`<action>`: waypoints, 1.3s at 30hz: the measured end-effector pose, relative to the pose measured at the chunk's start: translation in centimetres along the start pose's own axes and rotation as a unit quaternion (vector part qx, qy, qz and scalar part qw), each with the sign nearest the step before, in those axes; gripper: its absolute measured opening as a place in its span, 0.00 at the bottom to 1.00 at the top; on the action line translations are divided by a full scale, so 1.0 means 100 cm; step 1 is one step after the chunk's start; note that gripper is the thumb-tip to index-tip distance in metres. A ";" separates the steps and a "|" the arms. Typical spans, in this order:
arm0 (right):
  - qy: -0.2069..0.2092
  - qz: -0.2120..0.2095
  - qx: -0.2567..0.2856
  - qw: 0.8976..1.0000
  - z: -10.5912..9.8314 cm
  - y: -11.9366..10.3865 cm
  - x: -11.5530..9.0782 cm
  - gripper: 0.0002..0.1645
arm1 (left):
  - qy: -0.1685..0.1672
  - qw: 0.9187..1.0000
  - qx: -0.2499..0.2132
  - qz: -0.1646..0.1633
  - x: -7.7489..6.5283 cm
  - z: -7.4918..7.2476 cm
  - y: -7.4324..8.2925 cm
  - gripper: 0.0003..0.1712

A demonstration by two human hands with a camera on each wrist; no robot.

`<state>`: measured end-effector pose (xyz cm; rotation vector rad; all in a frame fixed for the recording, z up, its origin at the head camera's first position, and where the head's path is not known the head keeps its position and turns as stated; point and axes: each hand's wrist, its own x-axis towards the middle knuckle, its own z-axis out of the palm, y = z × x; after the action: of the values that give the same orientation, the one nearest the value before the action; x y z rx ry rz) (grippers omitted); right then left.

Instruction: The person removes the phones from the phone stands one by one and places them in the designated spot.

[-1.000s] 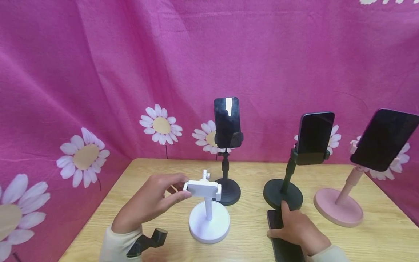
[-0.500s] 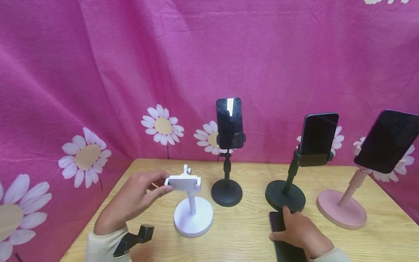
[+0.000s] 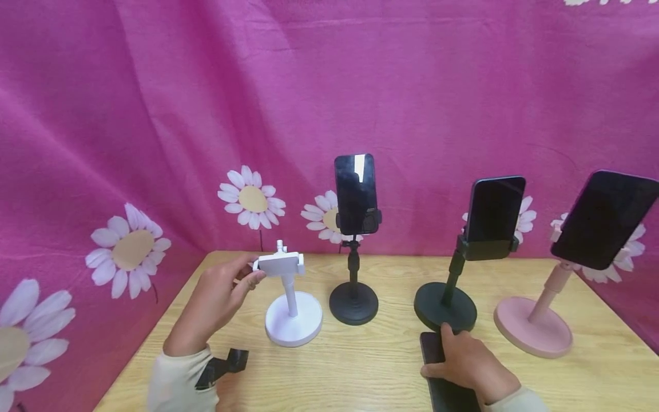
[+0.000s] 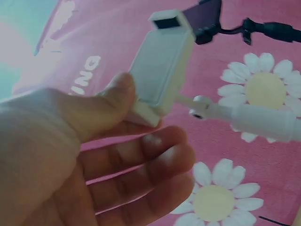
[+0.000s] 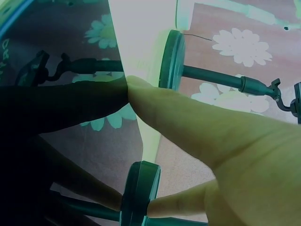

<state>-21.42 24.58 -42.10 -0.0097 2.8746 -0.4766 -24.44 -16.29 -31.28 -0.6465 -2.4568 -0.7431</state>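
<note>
My left hand (image 3: pixel 216 297) pinches the left end of the clamp (image 3: pixel 280 264) on a white phone stand (image 3: pixel 293 329), which holds no phone. In the left wrist view the thumb (image 4: pixel 120 89) presses that clamp's end, and the lower fingers curl loosely below it. Over a dark phone (image 3: pixel 453 395) lying on the table, my right hand (image 3: pixel 471 360) rests with thumb and forefinger spread. The thumb is at the phone's left edge; the forefinger reaches toward a dark green stand's base (image 3: pixel 432 306). In the right wrist view the phone's glossy screen (image 5: pixel 47 117) mirrors the hand.
A black stand (image 3: pixel 354 306), the green stand and a pink stand (image 3: pixel 517 326) each carry an upright dark phone. They stand along the back and right of the wooden table (image 3: pixel 370 377). A magenta curtain (image 3: pixel 412 86) with daisies hangs behind and at the sides.
My left hand has moved the white stand leftward, then back toward the curtain, away from the front of the black stand. The right hand and the lying phone have stayed in place.
</note>
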 end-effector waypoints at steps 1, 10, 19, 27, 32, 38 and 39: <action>0.000 -0.001 0.002 1.000 0.000 0.000 0.000 0.70 | 0.003 1.000 -0.004 -0.011 0.001 0.002 -0.002 0.12; 0.001 -0.007 0.017 1.000 -0.001 -0.002 -0.002 0.69 | 0.037 0.994 -0.048 -0.085 0.015 0.025 -0.010 0.14; -0.003 -0.005 0.020 1.000 0.000 -0.003 -0.003 0.69 | 0.063 0.989 -0.055 -0.124 0.021 0.035 -0.010 0.18; 0.000 0.001 0.004 1.000 -0.001 0.000 -0.004 0.69 | 0.068 0.989 -0.060 -0.117 0.023 0.033 0.001 0.25; 0.000 0.018 -0.033 0.999 -0.005 0.000 -0.005 0.71 | 0.080 0.989 -0.045 -0.112 0.022 0.027 0.009 0.26; 0.074 -0.008 -0.052 0.996 -0.021 -0.016 -0.012 0.64 | 0.113 0.989 -0.064 -0.073 0.019 0.020 0.027 0.22; 0.095 -0.020 -0.044 0.994 -0.024 -0.022 -0.014 0.62 | 0.118 0.988 -0.072 -0.061 0.019 0.020 0.031 0.21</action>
<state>-20.66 23.37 -38.86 -0.0390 3.0860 -0.3761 -24.79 -12.18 -30.47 -0.4334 -2.2541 -0.9926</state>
